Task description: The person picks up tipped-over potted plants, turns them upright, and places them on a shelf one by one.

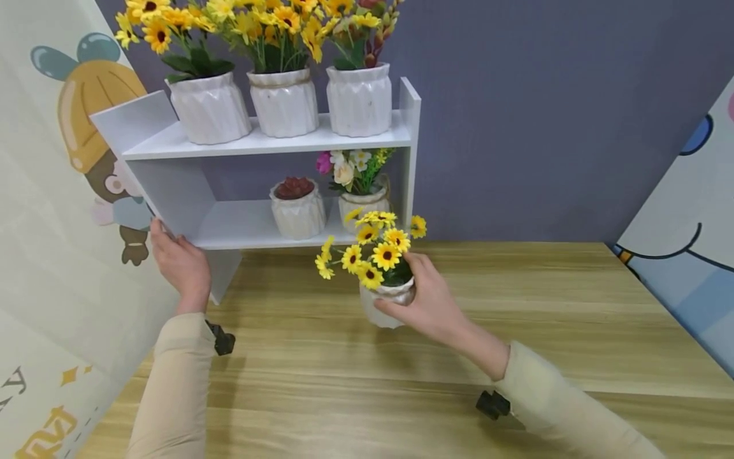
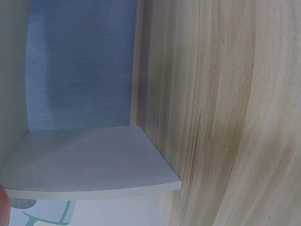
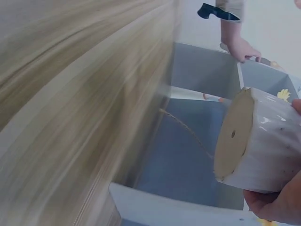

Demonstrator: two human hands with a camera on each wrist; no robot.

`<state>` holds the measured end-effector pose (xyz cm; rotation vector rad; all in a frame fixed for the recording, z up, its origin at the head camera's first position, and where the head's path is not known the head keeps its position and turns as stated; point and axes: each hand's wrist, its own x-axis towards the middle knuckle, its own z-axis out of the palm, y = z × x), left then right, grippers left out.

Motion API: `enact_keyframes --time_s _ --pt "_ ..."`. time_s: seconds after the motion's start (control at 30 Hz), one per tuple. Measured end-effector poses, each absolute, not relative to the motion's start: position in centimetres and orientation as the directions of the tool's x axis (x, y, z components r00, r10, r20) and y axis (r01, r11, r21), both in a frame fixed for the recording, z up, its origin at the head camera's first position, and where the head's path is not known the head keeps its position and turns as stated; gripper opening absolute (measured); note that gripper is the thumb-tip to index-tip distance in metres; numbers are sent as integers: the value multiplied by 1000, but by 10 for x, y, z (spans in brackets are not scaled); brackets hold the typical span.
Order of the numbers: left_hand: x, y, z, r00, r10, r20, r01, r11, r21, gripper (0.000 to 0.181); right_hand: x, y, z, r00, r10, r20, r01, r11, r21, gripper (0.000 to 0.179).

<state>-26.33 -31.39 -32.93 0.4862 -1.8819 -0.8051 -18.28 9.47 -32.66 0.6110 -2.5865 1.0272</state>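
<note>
My right hand (image 1: 432, 299) grips a white ribbed flower pot (image 1: 378, 311) with small yellow sunflowers (image 1: 387, 255), thumb and fingers on opposite sides of its rim. The right wrist view shows the pot's flat underside (image 3: 235, 134), raised off the tabletop and slightly tilted, in front of the shelf's lower level. A thin string (image 3: 188, 129) trails near it. My left hand (image 1: 182, 264) holds the front edge of the left side panel of a white two-tier shelf (image 1: 269, 151), at about the lower board's height. Only a fingertip (image 2: 3, 207) shows in the left wrist view.
On the upper board stand three white pots (image 1: 359, 99) of yellow and reddish flowers. The lower board carries a pot of red succulent (image 1: 298, 210) and a pot of mixed flowers (image 1: 358, 204). The wooden table (image 1: 545, 319) meets a dark blue back wall (image 1: 545, 127).
</note>
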Motion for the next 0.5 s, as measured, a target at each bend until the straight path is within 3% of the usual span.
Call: enact_keyframes --time_s 0.5 --pt "-263 -315 -331 -426 -631 649 17 711 703 42 -188 55 -318 -835 -313 452 -544 590 -596 94"
